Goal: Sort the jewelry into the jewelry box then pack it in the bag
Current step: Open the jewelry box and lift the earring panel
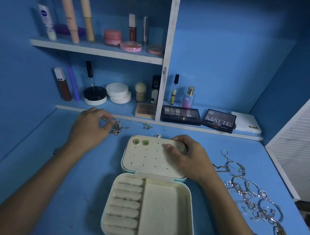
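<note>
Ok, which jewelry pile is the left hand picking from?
The small earring cluster at the table's back left, under the left hand's fingers; the chain pile lies untouched right.

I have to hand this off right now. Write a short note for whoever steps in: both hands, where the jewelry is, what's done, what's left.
Left hand: fingers pinched at the small earring pile at the back left of the table; I cannot tell if a piece is lifted yet.
Right hand: resting flat on the open lid panel, steadying the jewelry box.
Done: two green earrings sit in the lid's top-left holes.
Left: ring rolls and tray are empty. More small pieces lie behind the box; chains and bracelets are spread to its right. No bag is in view.
</note>
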Demonstrator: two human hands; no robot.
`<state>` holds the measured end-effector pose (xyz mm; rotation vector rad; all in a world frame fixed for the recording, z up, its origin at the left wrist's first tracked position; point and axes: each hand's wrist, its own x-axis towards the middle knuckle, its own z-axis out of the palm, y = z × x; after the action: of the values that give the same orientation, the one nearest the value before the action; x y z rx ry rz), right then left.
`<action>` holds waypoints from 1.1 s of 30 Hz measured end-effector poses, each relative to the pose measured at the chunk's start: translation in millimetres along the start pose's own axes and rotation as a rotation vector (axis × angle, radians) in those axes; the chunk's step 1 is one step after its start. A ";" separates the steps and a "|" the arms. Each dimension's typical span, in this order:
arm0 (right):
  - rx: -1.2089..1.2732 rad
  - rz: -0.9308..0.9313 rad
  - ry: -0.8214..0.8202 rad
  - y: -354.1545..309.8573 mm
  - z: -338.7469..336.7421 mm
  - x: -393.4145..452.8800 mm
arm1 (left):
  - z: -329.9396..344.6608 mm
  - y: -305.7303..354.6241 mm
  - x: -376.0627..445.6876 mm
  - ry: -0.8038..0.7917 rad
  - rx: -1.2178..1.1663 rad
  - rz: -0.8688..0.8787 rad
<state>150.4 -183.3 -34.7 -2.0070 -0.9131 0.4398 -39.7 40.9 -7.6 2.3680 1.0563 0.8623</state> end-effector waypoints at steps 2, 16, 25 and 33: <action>0.011 0.001 0.000 -0.8 -0.3 -0.5 | -1.7 -9.2 4.5 -0.054 0.021 -0.061; 0.010 0.008 0.005 -2.6 -1.7 -2.8 | 6.6 -25.7 5.4 -0.084 0.086 -0.094; 0.006 0.011 0.002 -4.1 -2.7 -3.2 | -3.1 -19.3 8.2 -0.102 0.006 -0.229; -0.001 0.010 0.005 -4.6 -3.0 -3.2 | -5.0 -8.0 8.9 -0.028 0.016 -0.184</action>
<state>148.0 -185.8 -29.3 -2.0131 -0.9009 0.4402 -42.6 53.4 -5.3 2.2461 1.2512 0.7541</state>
